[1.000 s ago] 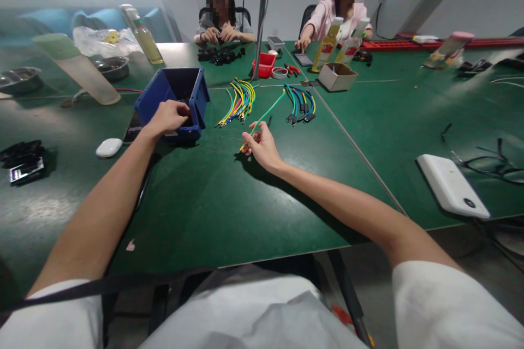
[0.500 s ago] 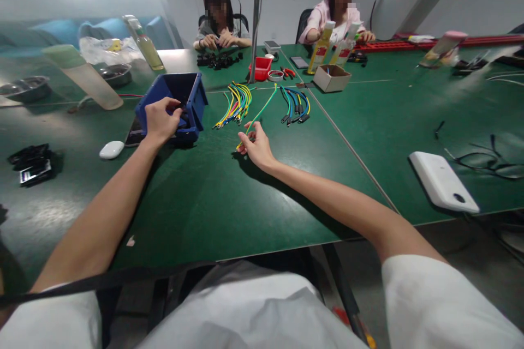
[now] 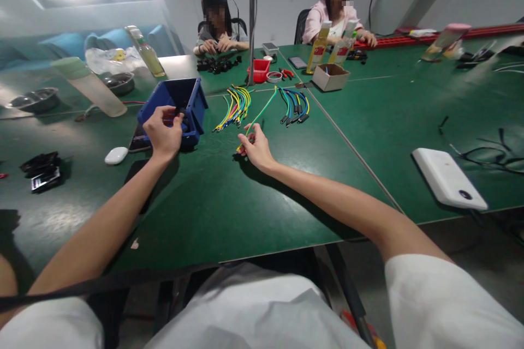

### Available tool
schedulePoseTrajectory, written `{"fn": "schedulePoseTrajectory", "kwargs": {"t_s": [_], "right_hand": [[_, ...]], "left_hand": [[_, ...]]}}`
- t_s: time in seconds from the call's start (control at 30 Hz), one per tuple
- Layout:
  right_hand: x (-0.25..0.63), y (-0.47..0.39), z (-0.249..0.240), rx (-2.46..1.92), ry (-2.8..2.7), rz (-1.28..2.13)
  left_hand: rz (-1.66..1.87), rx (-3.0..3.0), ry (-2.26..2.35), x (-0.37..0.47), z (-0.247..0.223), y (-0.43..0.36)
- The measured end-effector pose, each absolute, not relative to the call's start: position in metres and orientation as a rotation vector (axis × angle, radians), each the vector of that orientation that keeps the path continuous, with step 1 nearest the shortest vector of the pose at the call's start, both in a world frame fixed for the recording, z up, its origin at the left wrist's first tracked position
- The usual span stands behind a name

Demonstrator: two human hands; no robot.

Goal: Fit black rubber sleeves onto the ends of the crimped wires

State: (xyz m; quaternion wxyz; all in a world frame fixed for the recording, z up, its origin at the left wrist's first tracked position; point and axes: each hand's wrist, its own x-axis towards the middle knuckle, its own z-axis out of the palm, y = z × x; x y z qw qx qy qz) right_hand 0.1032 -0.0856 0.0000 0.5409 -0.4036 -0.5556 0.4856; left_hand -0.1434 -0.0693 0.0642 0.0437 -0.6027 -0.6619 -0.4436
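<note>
My left hand (image 3: 164, 132) is at the front edge of the blue bin (image 3: 197, 114), its fingertips pinched on a small dark piece (image 3: 179, 111). More dark pieces lie inside the bin. In my right hand (image 3: 256, 146) is a green-yellow wire (image 3: 264, 109), gripped near its lower end, with the rest slanting up and to the right. A bundle of yellow, green and blue wires (image 3: 238, 106) lies between the bin and that wire. To its right rests a second bundle, of blue and green wires with black sleeves (image 3: 293, 106).
Behind the wires stand a red tray (image 3: 261, 71), a cardboard box (image 3: 331, 79) and bottles (image 3: 317, 54). A white earphone case (image 3: 116, 155) and black packets (image 3: 43, 170) lie left, a white power bank (image 3: 448, 177) right. Two people sit across the table.
My left hand has lifted slightly back out of the bin, with a small dark piece now showing at its fingertips. My right hand keeps its hold on the wire.
</note>
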Motion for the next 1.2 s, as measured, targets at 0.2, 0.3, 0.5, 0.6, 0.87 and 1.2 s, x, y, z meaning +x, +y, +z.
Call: {"fn": "schedulePoseTrajectory", "kwargs": {"t_s": [0.2,0.3,0.5,0.6,0.87,1.2], "right_hand": [[0.103,-0.085,-0.002,-0.969,-1.324,1.144],[0.103,-0.084,-0.002,-0.973,-1.332,1.136],[0.104,-0.084,-0.003,-0.977,-1.358,1.101],[0.104,-0.084,-0.003,-0.977,-1.348,1.111],[0.104,-0.085,-0.002,-0.984,-1.333,1.124],[0.103,-0.087,0.001,-0.973,-1.293,1.184]], "left_hand": [[-1.338,-1.975,-1.971,-0.119,0.058,-0.089],[-1.328,-2.084,-1.918,-0.112,0.051,-0.098],[-1.373,-2.240,-1.942,-0.096,0.039,-0.109],[-1.386,-2.315,-1.952,-0.088,0.035,-0.114],[-1.337,-2.541,-1.995,-0.087,0.017,-0.127],[-1.335,-2.580,-2.075,-0.093,0.012,-0.124]]}}
